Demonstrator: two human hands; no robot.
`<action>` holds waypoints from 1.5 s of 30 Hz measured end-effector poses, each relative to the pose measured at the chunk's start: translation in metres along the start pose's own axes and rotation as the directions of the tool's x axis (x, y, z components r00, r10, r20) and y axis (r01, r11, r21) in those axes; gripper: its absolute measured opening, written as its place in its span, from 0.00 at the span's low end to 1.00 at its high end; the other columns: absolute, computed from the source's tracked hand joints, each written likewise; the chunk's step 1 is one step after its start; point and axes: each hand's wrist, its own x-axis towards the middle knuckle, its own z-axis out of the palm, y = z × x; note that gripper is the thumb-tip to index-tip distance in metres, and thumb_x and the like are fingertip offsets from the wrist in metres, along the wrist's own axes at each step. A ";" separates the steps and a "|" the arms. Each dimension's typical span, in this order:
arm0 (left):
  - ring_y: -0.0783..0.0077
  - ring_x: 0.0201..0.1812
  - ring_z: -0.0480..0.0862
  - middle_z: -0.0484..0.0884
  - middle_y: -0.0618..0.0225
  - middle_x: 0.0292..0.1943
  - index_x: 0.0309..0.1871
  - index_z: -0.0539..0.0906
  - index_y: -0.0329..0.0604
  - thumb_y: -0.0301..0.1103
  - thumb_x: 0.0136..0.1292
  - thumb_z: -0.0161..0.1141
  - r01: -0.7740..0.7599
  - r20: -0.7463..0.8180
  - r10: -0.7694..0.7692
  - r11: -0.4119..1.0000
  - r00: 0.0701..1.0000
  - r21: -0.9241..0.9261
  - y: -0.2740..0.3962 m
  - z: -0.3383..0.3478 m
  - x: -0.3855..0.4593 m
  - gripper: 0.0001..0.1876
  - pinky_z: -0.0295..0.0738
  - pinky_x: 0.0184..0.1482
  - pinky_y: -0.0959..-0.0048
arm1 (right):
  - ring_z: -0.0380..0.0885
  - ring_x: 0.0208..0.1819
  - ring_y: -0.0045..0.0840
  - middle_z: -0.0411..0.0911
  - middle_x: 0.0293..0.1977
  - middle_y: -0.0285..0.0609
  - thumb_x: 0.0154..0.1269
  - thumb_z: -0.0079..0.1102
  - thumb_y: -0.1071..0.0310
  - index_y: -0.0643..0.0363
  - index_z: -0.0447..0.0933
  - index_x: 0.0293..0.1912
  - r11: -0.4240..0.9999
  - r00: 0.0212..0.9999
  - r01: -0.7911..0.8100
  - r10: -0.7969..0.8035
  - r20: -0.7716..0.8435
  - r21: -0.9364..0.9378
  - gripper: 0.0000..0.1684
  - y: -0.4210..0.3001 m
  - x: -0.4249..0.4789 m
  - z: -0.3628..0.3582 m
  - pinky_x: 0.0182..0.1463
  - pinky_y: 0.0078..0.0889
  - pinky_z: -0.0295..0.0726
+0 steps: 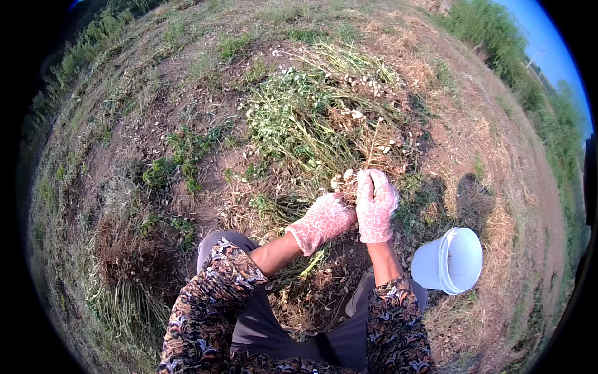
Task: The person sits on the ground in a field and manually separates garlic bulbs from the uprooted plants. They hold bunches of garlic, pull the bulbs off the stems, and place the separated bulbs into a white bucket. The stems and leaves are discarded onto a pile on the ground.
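My left hand, in a pink-and-white patterned glove, is closed around the root end of a peanut plant. Peanut pods with thin roots stick out just beyond its knuckles. Right beside it, my right hand in a matching glove has its fingers bent together at those roots. What lies between the right fingertips is hidden by the glove, so its grip is unclear. Directly beyond both hands spreads a heap of pulled peanut plants, with leafy tops to the left and pod-bearing roots to the right.
A white plastic bucket lies tilted by my right knee, its mouth facing right. To my left is a pile of peanut stalks with brown roots. Stems and dry debris cover the soil between my legs. Trees line the far right.
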 end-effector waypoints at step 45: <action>0.72 0.23 0.76 0.71 0.70 0.19 0.51 0.79 0.28 0.45 0.68 0.55 0.372 0.299 -0.223 0.508 0.928 -0.777 0.003 -0.011 -0.036 0.23 0.72 0.31 0.71 | 0.76 0.24 0.19 0.82 0.29 0.40 0.68 0.53 0.65 0.60 0.81 0.46 0.603 0.559 -0.790 0.634 -0.534 -0.111 0.13 0.152 -0.013 -0.257 0.24 0.22 0.75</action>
